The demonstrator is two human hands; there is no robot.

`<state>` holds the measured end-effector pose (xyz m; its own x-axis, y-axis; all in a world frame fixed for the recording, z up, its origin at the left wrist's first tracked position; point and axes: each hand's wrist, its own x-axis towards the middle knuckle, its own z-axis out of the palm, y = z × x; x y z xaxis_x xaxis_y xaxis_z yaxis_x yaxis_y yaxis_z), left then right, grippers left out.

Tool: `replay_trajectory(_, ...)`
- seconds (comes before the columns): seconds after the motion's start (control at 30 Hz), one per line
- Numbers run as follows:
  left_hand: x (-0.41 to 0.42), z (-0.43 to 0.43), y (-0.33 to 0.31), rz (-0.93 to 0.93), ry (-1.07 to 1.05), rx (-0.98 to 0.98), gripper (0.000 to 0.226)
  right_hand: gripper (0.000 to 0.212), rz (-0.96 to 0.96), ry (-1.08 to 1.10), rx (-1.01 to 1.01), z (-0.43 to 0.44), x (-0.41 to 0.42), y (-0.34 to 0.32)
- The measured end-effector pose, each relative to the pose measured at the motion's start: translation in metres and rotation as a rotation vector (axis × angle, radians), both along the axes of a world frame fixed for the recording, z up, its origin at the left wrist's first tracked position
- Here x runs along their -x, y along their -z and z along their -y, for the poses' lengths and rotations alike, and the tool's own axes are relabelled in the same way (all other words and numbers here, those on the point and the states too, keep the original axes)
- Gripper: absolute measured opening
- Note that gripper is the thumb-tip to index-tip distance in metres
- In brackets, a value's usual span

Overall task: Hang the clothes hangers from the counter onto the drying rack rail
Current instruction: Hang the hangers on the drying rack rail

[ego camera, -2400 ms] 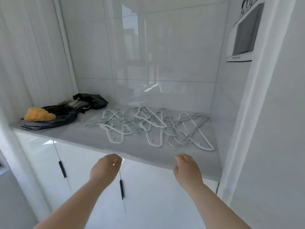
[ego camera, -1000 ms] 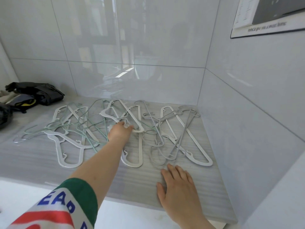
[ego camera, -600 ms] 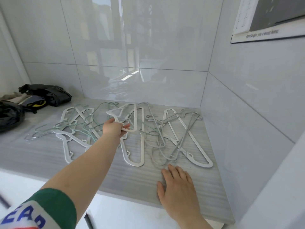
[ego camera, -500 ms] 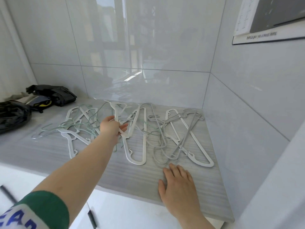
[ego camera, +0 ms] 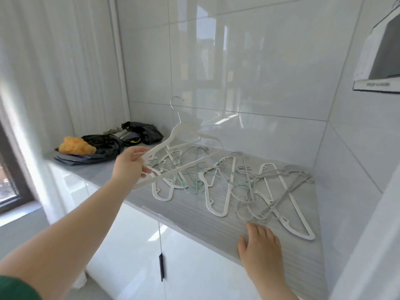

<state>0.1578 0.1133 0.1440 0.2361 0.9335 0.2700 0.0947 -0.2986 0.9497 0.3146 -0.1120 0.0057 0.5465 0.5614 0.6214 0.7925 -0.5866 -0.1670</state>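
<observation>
The left hand [ego camera: 129, 167] grips a white hanger [ego camera: 175, 133] by one end, holding it tilted above the counter [ego camera: 194, 221], hook up. The right hand [ego camera: 262, 247] lies flat and open on the counter's front edge, just before the tangled pile [ego camera: 229, 182] of remaining hangers. Black bags [ego camera: 101, 146] sit far left.

Walls [ego camera: 259, 61]: large glossy white tiles, thin grey joints, meeting in a corner.
Poster [ego camera: 383, 50]: high on right wall (print too small to read).
Window [ego camera: 10, 174]: dark frame, far left.
Curtain [ego camera: 54, 72]: white, sheer, beside window.
Counter [ego camera: 194, 215]: grey, striped.
Cabinet [ego camera: 194, 267]: glossy white doors below, slim black handle [ego camera: 161, 267].
Floor [ego camera: 23, 234]: grey.
Light: daylight, mirrored in tiles.
</observation>
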Motion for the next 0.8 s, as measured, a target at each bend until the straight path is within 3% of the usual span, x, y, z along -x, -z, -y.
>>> replay_trajectory(0.03, 0.016, 0.005, -0.003, -0.017, -0.001, -0.039, 0.031, 0.018, 0.027, -0.03, -0.011, -0.001, 0.003, -0.001)
replay_trajectory(0.13, 0.06, 0.024, -0.006, -0.058, -0.016, -0.107, 0.034, 0.023, 0.078, -0.241, -0.019, -0.015, 0.022, -0.007)
replay_trajectory(0.23, 0.101, 0.048, -0.004, -0.118, -0.029, -0.15, 0.044, 0.047, -0.051, -0.414, -0.098, -0.039, 0.05, -0.031)
replay_trajectory(0.37, 0.16, 0.083, -0.009, -0.136, -0.058, -0.154, 0.043, 0.048, -0.152, -0.509, -0.241, -0.059, 0.079, -0.083)
replay_trajectory(0.47, 0.201, 0.114, -0.018, -0.116, -0.071, -0.148, 0.037, 0.054, -0.129, -0.56, -0.195, -0.064, 0.094, -0.119)
replay_trajectory(0.6, 0.253, 0.158, -0.034, -0.108, -0.116, -0.146, 0.035, 0.041, -0.117, -0.639, -0.053, -0.055, 0.125, -0.15)
replay_trajectory(0.7, 0.302, 0.2, -0.038, -0.18, -0.151, -0.149, 0.035, 0.022, -0.21, -0.805, -0.004, -0.037, 0.164, -0.157)
replay_trajectory(0.8, 0.365, 0.254, -0.036, -0.227, -0.239, -0.122, 0.035, 0.018, -0.283, -0.992, 0.043, -0.015, 0.222, -0.154)
